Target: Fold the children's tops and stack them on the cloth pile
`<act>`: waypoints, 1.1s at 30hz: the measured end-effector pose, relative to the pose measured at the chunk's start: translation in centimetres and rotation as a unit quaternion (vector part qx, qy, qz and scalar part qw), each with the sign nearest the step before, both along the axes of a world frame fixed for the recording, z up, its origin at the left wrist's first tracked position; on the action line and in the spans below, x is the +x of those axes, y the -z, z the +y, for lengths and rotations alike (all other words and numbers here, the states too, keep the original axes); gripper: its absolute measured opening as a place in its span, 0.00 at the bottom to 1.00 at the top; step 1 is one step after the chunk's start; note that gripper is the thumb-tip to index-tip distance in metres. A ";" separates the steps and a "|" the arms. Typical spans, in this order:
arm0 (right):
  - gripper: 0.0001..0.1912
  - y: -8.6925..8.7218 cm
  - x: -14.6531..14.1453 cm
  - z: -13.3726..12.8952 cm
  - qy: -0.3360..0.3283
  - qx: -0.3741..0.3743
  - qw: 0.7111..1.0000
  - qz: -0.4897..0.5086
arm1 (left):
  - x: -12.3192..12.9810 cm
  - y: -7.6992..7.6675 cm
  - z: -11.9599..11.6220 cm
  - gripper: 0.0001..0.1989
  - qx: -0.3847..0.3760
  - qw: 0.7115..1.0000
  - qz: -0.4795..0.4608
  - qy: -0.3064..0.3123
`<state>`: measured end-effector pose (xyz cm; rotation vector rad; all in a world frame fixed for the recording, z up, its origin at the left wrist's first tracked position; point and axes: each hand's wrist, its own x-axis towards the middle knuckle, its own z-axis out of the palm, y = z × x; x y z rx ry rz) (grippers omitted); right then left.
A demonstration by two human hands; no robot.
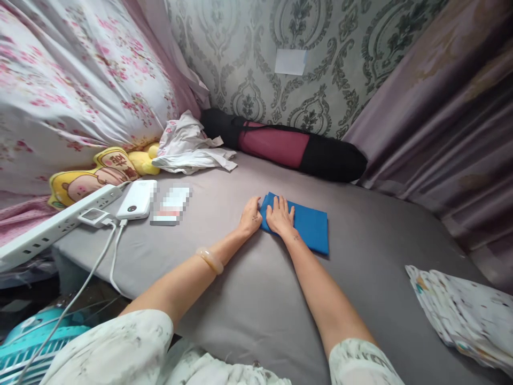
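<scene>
A folded blue cloth (312, 227) lies flat on the grey sheet (248, 289), near the middle of the view. My right hand (280, 215) rests palm down on its left part, fingers stretched and slightly apart. At the cloth's left edge, my left hand (251, 216) has its fingers bent round toward the edge, closed on it, with the thumb side hidden from clear view. A pale bangle (210, 260) sits on my left forearm.
A black and maroon long bag (276, 144) lies along the wall. Crumpled white cloth (192, 147), a yellow plush (92, 179), a power bank (137, 200) and a power strip (60, 227) are at left; folded patterned fabric (465, 310) is at right.
</scene>
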<state>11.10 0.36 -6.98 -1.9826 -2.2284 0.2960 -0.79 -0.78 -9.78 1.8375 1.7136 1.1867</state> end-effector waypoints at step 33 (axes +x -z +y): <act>0.33 -0.2 -2.7 -1.6 -0.108 0.005 0.993 -0.037 | -1.2 -0.2 0.4 0.22 -0.024 0.978 -0.205 -0.041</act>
